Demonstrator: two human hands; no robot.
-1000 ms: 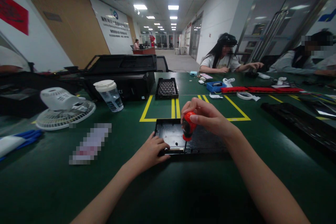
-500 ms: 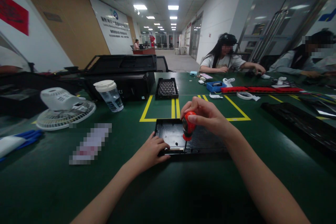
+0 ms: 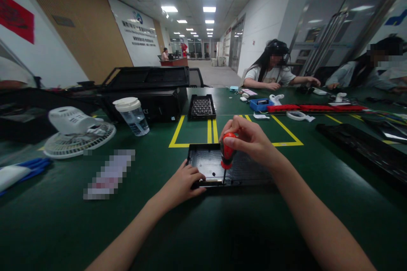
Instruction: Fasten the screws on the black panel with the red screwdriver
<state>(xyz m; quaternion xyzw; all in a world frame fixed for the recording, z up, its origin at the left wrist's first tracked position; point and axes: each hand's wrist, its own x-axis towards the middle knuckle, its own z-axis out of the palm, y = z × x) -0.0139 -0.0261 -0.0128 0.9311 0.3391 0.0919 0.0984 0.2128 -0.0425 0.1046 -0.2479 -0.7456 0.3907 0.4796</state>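
Taking the shallow black rectangular tray [image 3: 203,159] as the clock's centre, it lies flat on the dark green tabletop [image 3: 152,237], just inside six o'clock of the yellow tape outline [image 3: 190,145]. The right hand [image 3: 247,136] has its thumb and fingers clamped around a stubby red-and-black screwdriver [image 3: 228,150]; the thin dark shaft points down, nearly upright, to the tray's six o'clock wall. Whether the tip sits in a screw is too small to tell. The left hand [image 3: 186,182] straddles the rim near eight o'clock, fingers inside and thumb outside, clamped on it; how firmly, I cannot tell. A narrow pale strip [image 3: 214,181] lies between those fingers and the shaft.

A sideways lean could let the tip skid, scratching the strip or striking the nearby left fingertips. Uneven downward force could tip or slide the tray, since only one corner is visibly held; twisting unseated could chew a screw head.
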